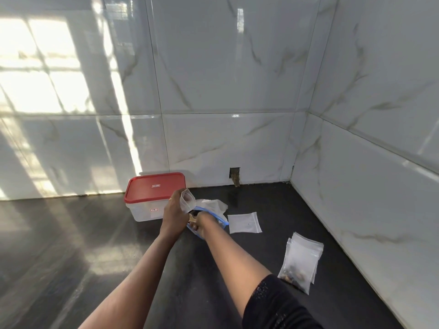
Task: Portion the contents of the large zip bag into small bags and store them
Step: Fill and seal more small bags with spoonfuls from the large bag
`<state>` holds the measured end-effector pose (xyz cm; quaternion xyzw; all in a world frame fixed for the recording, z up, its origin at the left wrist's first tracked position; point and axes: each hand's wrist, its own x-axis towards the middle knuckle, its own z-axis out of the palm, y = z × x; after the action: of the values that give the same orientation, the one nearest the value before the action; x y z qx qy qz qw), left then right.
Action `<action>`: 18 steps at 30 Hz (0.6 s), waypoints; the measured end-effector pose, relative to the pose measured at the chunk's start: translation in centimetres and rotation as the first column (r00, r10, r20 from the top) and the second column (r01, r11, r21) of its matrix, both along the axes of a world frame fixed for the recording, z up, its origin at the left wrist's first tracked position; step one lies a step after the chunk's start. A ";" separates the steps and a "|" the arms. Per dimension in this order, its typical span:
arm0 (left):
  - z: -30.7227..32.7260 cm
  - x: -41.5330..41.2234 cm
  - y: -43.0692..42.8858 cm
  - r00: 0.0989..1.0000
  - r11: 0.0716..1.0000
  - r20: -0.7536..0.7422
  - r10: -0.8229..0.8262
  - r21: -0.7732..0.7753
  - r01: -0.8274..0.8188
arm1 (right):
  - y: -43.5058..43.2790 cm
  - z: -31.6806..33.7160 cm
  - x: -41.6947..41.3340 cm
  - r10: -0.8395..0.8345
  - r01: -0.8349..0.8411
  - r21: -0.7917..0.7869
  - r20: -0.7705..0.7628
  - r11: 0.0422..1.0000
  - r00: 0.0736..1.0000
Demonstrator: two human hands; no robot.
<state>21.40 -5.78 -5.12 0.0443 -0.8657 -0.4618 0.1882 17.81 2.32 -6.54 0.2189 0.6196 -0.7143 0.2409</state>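
Gripping a small bag (186, 200) in the left hand (174, 210), fingers curled round its side, mouth up toward one o'clock. Reaching with the right hand (203, 223) into the large zip bag (215, 206), crumpled on the dark counter (95, 245) right under both hands. Pinching a pale piece (193, 218) there, just below the small bag; too blurred to name. At ten o'clock from the hands, a clear container (145, 210), red lid (155, 187) on. At three o'clock, a flat bag (244, 223). At four o'clock, well apart, a stack of bags (301, 260), brown bits at the bottom.
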 end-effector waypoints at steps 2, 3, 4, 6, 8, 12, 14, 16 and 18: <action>-0.3 0.0 0.0 1.000 1.000 -0.003 -0.003 0.006 0.003 | -0.5 -0.1 0.1 -0.113 0.114 -0.087 0.017 0.990 0.994; -0.3 0.0 0.0 1.000 1.000 -0.004 -0.003 0.008 0.003 | -0.7 -0.6 -0.1 -0.150 0.152 -0.128 0.023 0.980 0.988; -0.3 0.0 0.2 1.000 1.000 -0.004 -0.007 0.011 0.007 | -0.7 -1.0 -0.3 -0.173 0.172 -0.157 0.011 0.973 0.985; -0.2 0.0 0.5 1.000 1.000 0.000 -0.017 0.024 0.017 | -0.6 -0.6 -0.3 -0.221 0.222 -0.197 0.028 0.955 0.975; 0.0 -0.2 0.9 1.000 0.999 0.012 -0.023 0.033 0.023 | -0.3 -0.5 -0.3 -0.261 0.261 -0.213 0.028 0.942 0.965; 0.3 -0.7 1.9 0.999 0.998 0.033 -0.001 0.055 -0.001 | 0.1 -0.9 -0.9 -0.340 0.337 -0.214 0.023 0.917 0.940; 0.4 -0.9 2.5 0.999 0.996 0.039 0.020 0.092 -0.023 | 0.8 -0.6 -1.1 -0.366 0.360 -0.228 0.014 0.905 0.930; 0.7 -1.0 3.2 0.999 0.993 0.036 0.032 0.112 -0.036 | 1.8 -0.2 -1.0 -0.384 0.377 -0.200 0.006 0.904 0.923; 0.9 -1.1 3.8 0.999 0.991 0.034 0.034 0.127 -0.038 | 2.6 0.2 -1.0 -0.381 0.373 -0.169 -0.018 0.912 0.924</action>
<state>20.30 -2.02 -4.20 0.0791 -0.8363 -0.5120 0.1793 16.81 4.97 -6.36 0.2958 0.5112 -0.8007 0.1000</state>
